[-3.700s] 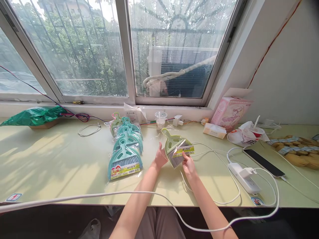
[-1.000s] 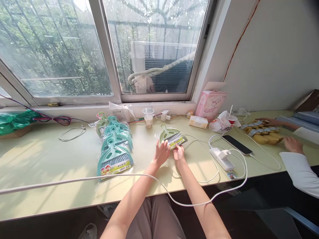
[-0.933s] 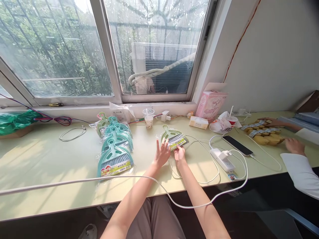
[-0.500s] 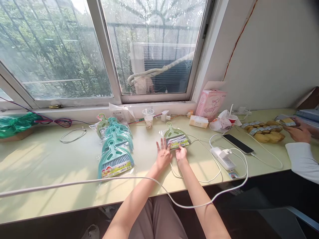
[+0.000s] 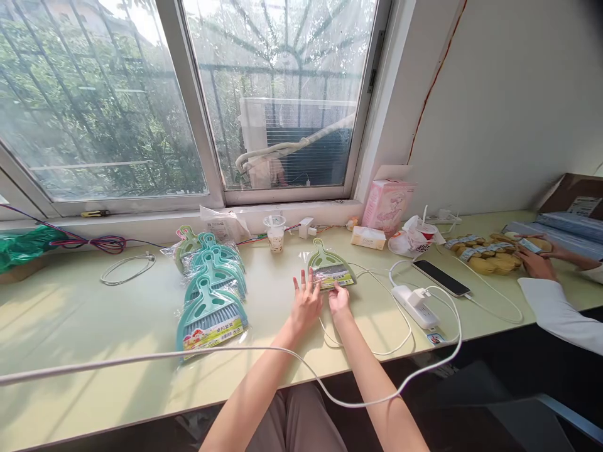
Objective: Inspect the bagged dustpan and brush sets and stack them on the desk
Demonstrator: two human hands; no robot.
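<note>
A green dustpan and brush set (image 5: pixel 330 267) in clear wrap, with a printed label strip, lies on the table in front of me. My right hand (image 5: pixel 339 301) pinches its near edge, thumb on top by the label. My left hand (image 5: pixel 306 302) is at the near left corner of the set, its fingers spread. To the left, a row of wrapped teal dustpan and brush sets (image 5: pixel 213 320) overlaps, one on another. A paler green dustpan and brush set (image 5: pixel 186 242) is at the far end of that row.
A white cable (image 5: pixel 188 353) crosses in front of my forearms to a power strip (image 5: pixel 414 306). A phone (image 5: pixel 441 278) lies beyond it. A plastic cup (image 5: pixel 274 232) stands by the window. At right, another person's hand (image 5: pixel 537 263) handles yellowish bundles (image 5: pixel 494 260).
The view has shifted slightly, so everything sits a little further left and lower. My hands stay at the green set. The co-worker's hands have come down onto the yellowish bundles.
</note>
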